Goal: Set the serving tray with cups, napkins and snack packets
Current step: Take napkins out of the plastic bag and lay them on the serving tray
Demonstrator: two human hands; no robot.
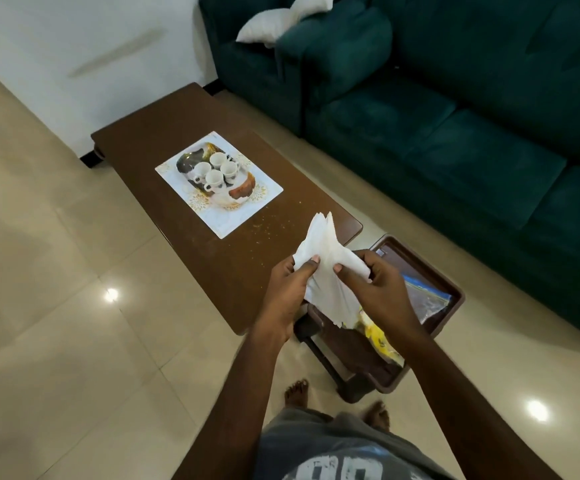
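1. Napkins (330,258): a loose white stack, held in the air over the near end of the table (184,126), well apart from the serving tray. Not yet placed.

2. Left hand (288,292): grips the left side of the stack, thumb pressed on top.

3. Right hand (382,289): pinches the right side of the stack, thumb on top, fingers curled beneath. The two hands appear to be separating or squaring the sheets.

4. Serving tray (243,194): an oval patterned tray at the middle of the table, resting on a white mat (247,216). Four white cups (217,161) stand on it, close together. Judgement: the cup step is complete.

5. Snack packets: one clear packet with a blue edge (427,299) and one yellow packet (382,341) lie on a low brown stand (451,282) just beside the near corner of the table, partly hidden by the right forearm. None is on the serving tray.

6. Status, as judged: one of three item groups is set. Napkins are in hand; packets remain to be fetched.

7. Surroundings: crumbs (281,216) lie on the table near the mat. A green sofa (454,116) stands beyond.
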